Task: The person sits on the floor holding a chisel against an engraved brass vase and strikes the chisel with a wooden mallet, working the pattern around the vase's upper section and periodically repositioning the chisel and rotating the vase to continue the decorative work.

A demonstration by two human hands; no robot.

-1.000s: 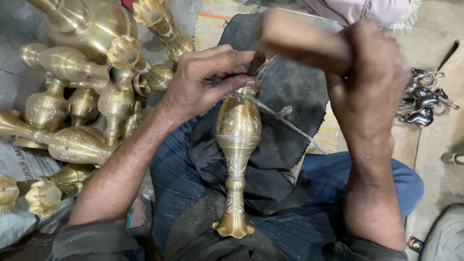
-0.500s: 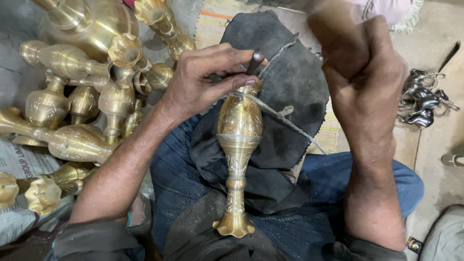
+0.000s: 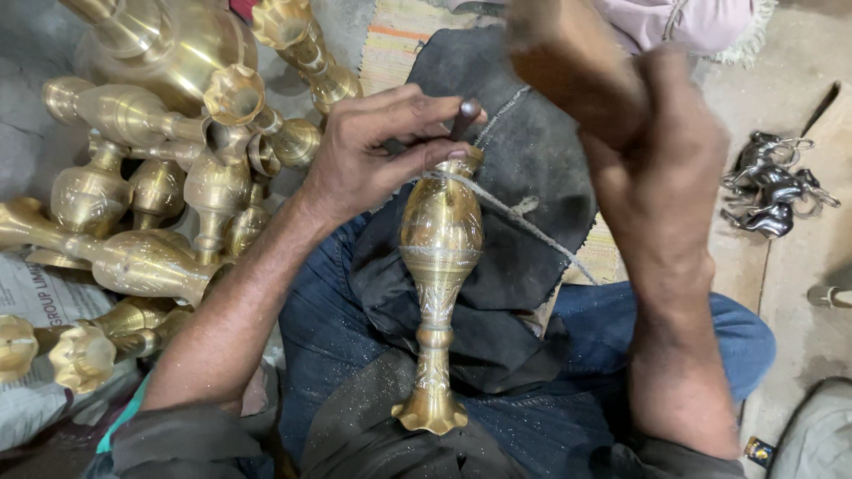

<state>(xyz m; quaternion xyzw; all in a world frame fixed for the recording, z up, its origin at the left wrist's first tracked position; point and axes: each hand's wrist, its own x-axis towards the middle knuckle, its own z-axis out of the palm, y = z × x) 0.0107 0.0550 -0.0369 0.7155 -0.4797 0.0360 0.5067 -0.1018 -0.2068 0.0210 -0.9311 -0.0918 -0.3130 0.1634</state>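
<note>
Item: engraved brass vase with scalloped foot [image 3: 439,266], lying across your lap, mouth at 12 o'clock. Your left hand [image 3: 377,151] pinches a dark metal punch [image 3: 463,120] on its shoulder; right hand [image 3: 661,151] grips a wooden mallet [image 3: 568,66]. Keep the punch steady; strike squarely.

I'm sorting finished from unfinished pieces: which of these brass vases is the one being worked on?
The brass vase lying on the lap, alone under the left hand; the other vases sit piled apart.

One brass vase [image 3: 438,293] on the lap; roughly ten more heaped [image 3: 160,177] beside; one mallet [image 3: 577,71].
</note>
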